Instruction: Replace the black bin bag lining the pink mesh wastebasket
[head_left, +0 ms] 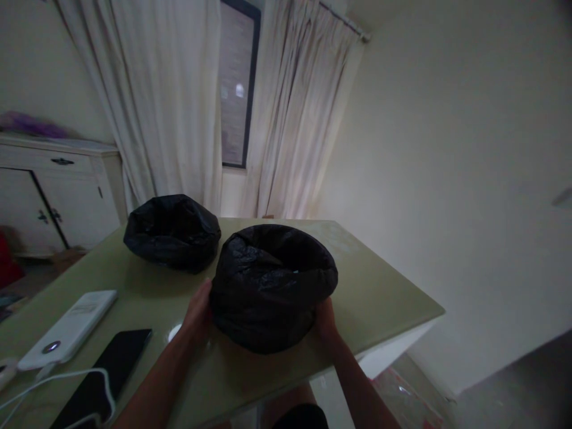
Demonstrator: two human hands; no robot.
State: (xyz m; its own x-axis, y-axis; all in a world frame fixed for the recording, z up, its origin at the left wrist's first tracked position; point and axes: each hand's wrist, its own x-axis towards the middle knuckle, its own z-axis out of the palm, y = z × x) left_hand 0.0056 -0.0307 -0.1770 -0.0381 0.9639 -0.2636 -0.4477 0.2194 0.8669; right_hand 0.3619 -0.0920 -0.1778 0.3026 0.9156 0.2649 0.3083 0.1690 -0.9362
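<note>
A round container lined with a black plastic bag (268,316) stands near the front of the table, its bag folded out over the rim. My left hand (199,307) presses against its left side, and my right hand (325,319) is at its right side, with the fingertips partly hidden behind it. Both hands hold it between them. Behind it to the left sits a second black plastic bag (170,262), also opened into a round bowl shape. What lies inside either one is too dark to make out.
On the pale green table (384,286) at left lie a white power bank (69,330), a black phone (107,375) and a white cable (67,374). A white cabinet (71,185) and curtains (170,107) stand behind. A plain wall (438,149) rises at right.
</note>
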